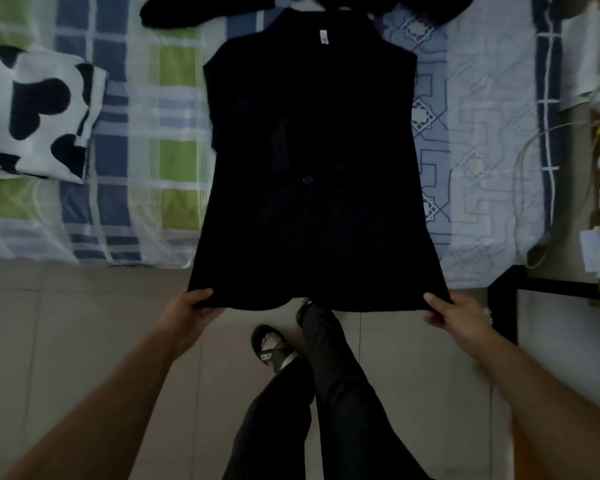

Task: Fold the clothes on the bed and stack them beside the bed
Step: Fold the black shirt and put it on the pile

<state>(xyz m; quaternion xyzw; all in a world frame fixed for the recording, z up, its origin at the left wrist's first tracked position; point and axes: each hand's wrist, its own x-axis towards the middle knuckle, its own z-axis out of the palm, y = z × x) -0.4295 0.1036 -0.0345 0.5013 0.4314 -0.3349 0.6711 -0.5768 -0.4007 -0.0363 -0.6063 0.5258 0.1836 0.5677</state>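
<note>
My left hand (191,311) has its fingers (201,295) curled over the lower left corner of a black sleeveless garment with 1 dark button at its front (309,150), pinching the hem. My right hand (456,315) does the same at the lower right corner, thumb on top of the cloth. Between my 2 hands the hem is stretched out flat, hanging past the edge of the bed (482,98) over the tiled floor (84,323). The rest of the garment lies spread on the bed, collar and small label away from me. Under it to the left is a blue, green and white checked sheet (146,133); a white pillow with black blotches (32,112) lies further left. Another dark piece of clothing (187,12) lies beyond the collar. Below the hem I see my dark trousers (326,393) and a sandalled foot (267,344).
</note>
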